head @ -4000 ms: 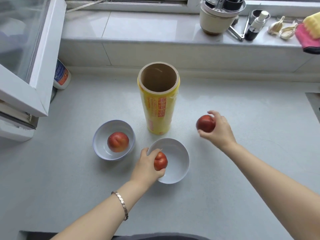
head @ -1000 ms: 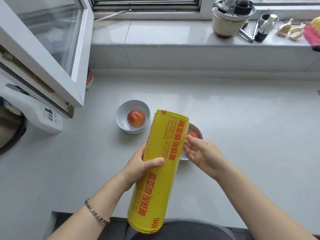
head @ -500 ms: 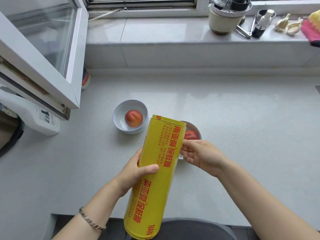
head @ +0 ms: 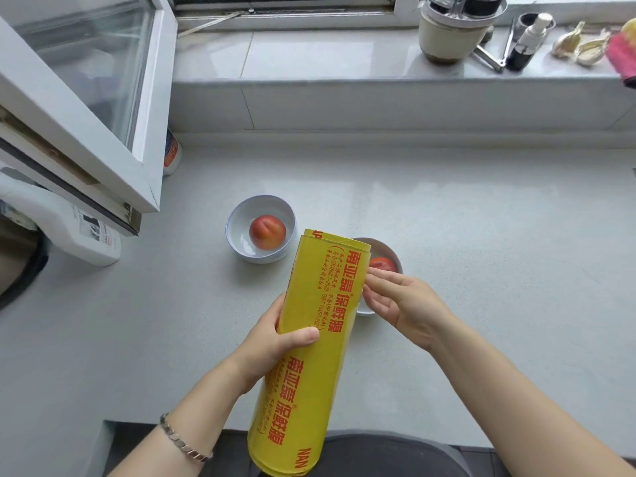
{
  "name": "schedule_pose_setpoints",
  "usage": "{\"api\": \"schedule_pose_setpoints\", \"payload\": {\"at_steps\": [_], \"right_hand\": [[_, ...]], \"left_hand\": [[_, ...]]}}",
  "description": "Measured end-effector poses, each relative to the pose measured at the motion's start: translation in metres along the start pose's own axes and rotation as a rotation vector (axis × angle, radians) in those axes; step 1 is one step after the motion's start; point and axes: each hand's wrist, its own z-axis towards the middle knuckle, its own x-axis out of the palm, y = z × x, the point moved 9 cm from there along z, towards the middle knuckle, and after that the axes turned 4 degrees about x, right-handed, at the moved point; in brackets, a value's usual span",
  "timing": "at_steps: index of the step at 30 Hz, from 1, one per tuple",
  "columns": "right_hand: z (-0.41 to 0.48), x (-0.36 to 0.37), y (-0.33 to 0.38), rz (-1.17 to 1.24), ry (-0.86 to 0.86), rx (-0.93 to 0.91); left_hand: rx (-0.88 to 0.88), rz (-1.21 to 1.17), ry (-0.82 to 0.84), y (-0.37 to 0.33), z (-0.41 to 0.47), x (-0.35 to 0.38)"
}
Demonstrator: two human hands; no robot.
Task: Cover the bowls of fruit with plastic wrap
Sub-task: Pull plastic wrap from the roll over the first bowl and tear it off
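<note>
Plastic wrap roll (head: 320, 390), yellow with red print, is held in the air above the grey counter (head: 481, 270), in front of the person's body. Its long axis runs from the body away toward the window side, and the far end leans a little to the right. This far end points between the two bowls, and the near end reaches the bottom edge of the view.

The left hand (head: 272, 342) grips the roll near its middle, with the thumb across the top side. The right hand (head: 399, 301) has its fingers nearly straight; their tips touch the right side of the roll near the far end, and they hold nothing.

One white bowl (head: 237, 218) stands just left of the far end, with a red fruit (head: 267, 232) inside. A second bowl (head: 385, 244) is partly hidden behind the roll and the right hand; a second fruit (head: 383, 265) shows in it. A metal bracelet (head: 186, 445) sits on the left wrist.
</note>
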Motion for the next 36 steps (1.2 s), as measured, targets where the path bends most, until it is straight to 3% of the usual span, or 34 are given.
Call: {"api": "schedule_pose_setpoints", "payload": {"at_steps": [11, 19, 26, 30, 36], "right_hand": [[-0.004, 0.007, 0.001, -0.008, 0.042, 0.069], [-0.022, 0.003, 0.017, -0.229, -0.123, -0.199], [-0.02, 0.014, 0.004, -0.251, -0.068, -0.205], [-0.02, 0.011, 0.005, -0.552, -0.149, -0.3], [-0.024, 0.01, 0.006, -0.445, -0.152, -0.427]], "left_hand": [[-0.022, 0.037, 0.046, -0.001, -0.004, 0.002], [-0.06, -0.047, -0.15, 0.012, -0.004, -0.013], [-0.042, 0.034, -0.209, 0.003, -0.005, -0.011], [-0.031, 0.029, -0.226, -0.005, -0.003, -0.013], [-0.03, 0.038, -0.257, -0.013, -0.006, -0.013]]}}
